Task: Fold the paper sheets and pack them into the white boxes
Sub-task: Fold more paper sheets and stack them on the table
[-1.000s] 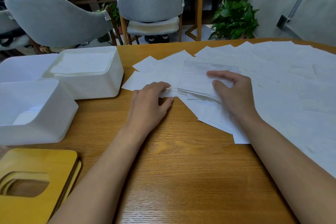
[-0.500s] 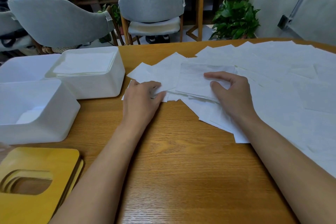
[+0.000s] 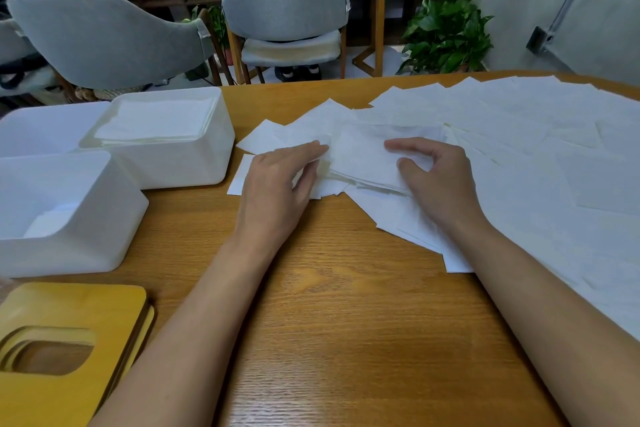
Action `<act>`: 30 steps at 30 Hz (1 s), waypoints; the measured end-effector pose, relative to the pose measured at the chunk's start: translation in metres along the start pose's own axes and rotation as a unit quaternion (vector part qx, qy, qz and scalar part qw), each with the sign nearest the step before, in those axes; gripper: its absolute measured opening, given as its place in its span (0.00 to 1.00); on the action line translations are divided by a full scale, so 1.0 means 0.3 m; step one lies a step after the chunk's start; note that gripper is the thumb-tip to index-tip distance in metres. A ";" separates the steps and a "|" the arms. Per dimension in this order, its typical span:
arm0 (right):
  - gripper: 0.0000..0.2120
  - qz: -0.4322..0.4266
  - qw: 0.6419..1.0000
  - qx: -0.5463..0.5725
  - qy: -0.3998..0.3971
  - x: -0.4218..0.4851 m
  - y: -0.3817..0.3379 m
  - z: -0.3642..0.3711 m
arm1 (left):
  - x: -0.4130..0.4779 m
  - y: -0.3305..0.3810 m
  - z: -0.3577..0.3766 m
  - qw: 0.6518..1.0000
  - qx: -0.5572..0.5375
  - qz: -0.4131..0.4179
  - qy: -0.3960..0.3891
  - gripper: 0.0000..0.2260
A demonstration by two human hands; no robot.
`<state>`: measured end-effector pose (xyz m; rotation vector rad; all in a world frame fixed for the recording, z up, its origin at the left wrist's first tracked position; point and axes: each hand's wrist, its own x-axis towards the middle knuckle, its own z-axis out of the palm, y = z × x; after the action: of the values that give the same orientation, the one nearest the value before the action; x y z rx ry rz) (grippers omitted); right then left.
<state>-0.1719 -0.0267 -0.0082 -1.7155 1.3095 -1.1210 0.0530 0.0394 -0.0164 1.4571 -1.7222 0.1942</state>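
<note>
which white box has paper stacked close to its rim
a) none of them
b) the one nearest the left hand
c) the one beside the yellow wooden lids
b: the white box nearest the left hand holds a stack of sheets almost up to its rim, while the near box beside the yellow wooden lids shows only a little paper at its bottom.

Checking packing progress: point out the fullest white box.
The far box beside the left hand: paper reaches nearly its rim, while the near box holds only a little at the bottom.
</note>
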 end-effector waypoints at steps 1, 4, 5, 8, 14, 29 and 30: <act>0.17 0.001 1.000 -0.003 0.000 0.000 -0.001 0.000 | -0.001 0.001 0.001 1.000 0.002 0.000 -0.005 0.11; 0.17 -0.002 1.000 -0.006 0.002 -0.001 -0.001 0.000 | -0.002 -0.003 -0.005 1.000 0.001 -0.003 -0.003 0.09; 0.17 -0.003 1.000 -0.005 0.002 -0.002 -0.002 0.000 | -0.002 0.003 -0.010 1.000 0.001 0.000 0.009 0.09; 0.18 -0.004 1.000 0.010 0.002 -0.003 -0.004 0.000 | 0.004 0.034 -0.028 0.998 -0.015 0.011 0.063 0.08; 0.17 -0.003 0.999 0.031 0.017 -0.006 -0.005 -0.001 | 0.002 0.090 -0.068 0.984 -0.108 -0.027 0.138 0.08; 0.10 -0.019 0.974 0.168 -0.153 -0.063 -0.072 0.024 | 0.020 0.105 -0.051 0.895 -0.343 -0.282 0.032 0.07; 0.10 -0.017 0.975 0.163 -0.147 -0.060 -0.064 0.026 | 0.020 0.105 -0.047 0.897 -0.341 -0.281 0.028 0.07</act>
<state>-0.1598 -0.0044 0.0019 -1.5872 0.8652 -0.9924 0.0328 0.0534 0.0088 1.3070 -1.0774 -0.6170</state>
